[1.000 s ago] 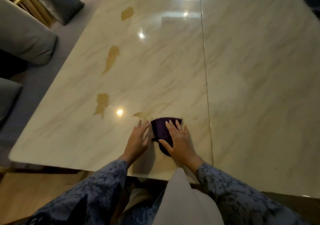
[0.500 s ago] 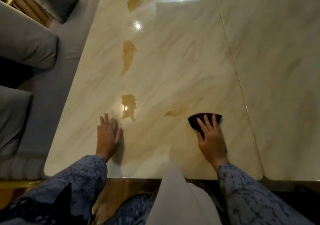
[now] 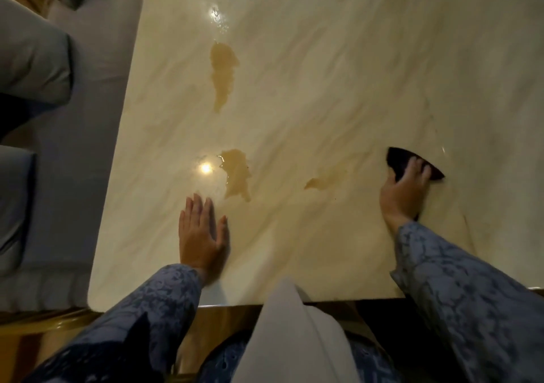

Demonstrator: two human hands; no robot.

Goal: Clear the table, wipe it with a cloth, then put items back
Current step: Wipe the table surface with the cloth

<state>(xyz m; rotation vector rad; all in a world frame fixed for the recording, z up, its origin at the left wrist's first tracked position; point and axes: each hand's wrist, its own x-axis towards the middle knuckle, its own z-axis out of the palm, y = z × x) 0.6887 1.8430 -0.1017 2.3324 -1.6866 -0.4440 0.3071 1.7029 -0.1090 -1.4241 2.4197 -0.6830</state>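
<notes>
A glossy cream marble table (image 3: 338, 73) fills the view. Brown spill patches lie on it: one near my left hand (image 3: 235, 173), a smaller smear (image 3: 321, 181) in the middle, and a long one farther back (image 3: 222, 73). My left hand (image 3: 201, 235) rests flat on the table near the front edge, fingers straight, just below the nearest spill. My right hand (image 3: 404, 194) presses flat on a dark purple cloth (image 3: 397, 161) at the right; the cloth's far edge and right tip stick out past my fingers.
A grey sofa with cushions (image 3: 35, 58) runs along the table's left side. The table's front edge (image 3: 265, 301) is close to my body, with wooden floor (image 3: 35, 335) below it at the left.
My right hand has slid the cloth to the right across the table. My left hand has moved left, away from the cloth, and now lies flat near the front spill.
</notes>
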